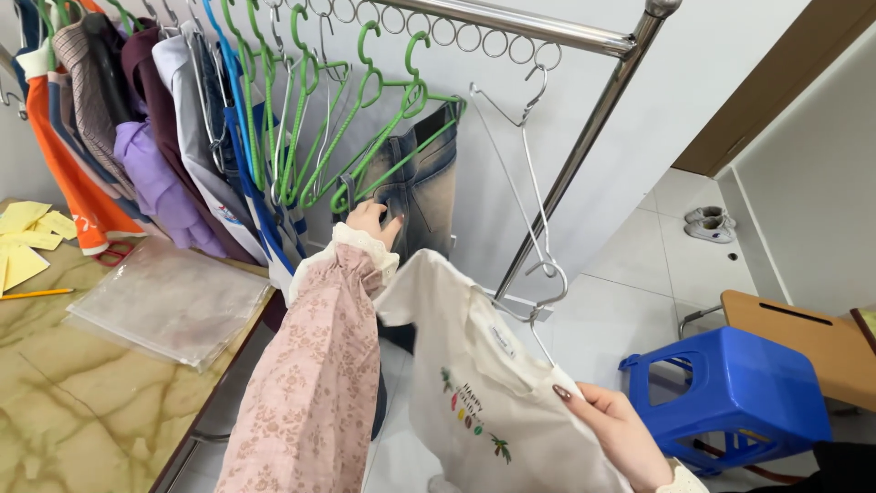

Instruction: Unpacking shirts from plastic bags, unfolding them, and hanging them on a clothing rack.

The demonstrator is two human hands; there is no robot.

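Hanging a cream T-shirt at the clothes rail

The left hand [372, 222] reaches up in a pink floral sleeve, fingers closed on a green hanger [383, 146] before the faded jeans [422, 183]. The right hand [613, 429], low and palm-up, pinches the cream T-shirt [484, 393], which drapes between both arms on a wire hanger [538, 274]. Keeping the collar gathered and the hook level would seat it cleanly, I judge.

Pink floral sleeve [315, 383] with cream lace cuff, dark nails

Left hand [372, 219] raised, seemingly gripping; right hand [613, 429] pinching.
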